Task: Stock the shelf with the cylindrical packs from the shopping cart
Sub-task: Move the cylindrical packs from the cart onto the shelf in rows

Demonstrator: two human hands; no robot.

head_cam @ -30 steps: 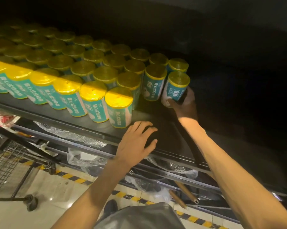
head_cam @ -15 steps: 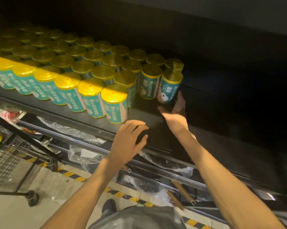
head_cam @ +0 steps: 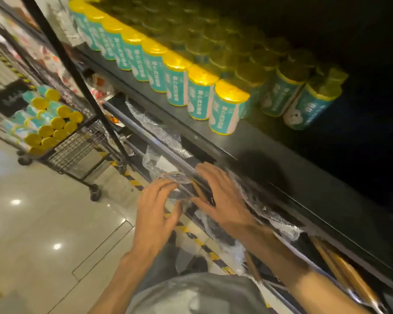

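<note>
1. The shelf (head_cam: pixel 270 155) is my landmark: a dark ledge running from upper left down to lower right.
2. Packs (head_cam: pixel 177 85), teal cylinders with yellow tops, stand upright in rows on the shelf, filling its left and middle stretch.
3. The end pack (head_cam: pixel 309 109) stands at the right end of those rows; past it the shelf is dark.
4. My left hand (head_cam: pixel 154 214) hangs below the shelf's front edge, fingers spread and loosely bent, holding nothing.
5. My right hand (head_cam: pixel 222 200) is just beside it, nearer the shelf edge, fingers straight and spread, empty. Both are blurred.
6. Crumpled clear plastic (head_cam: pixel 166 168) lies under the shelf, behind my fingertips.
7. The cart (head_cam: pixel 77 146) stands left of the shelf on the tiled floor (head_cam: pixel 43 223).
8. More packs (head_cam: pixel 48 123) lie on their sides in the cart.
</note>
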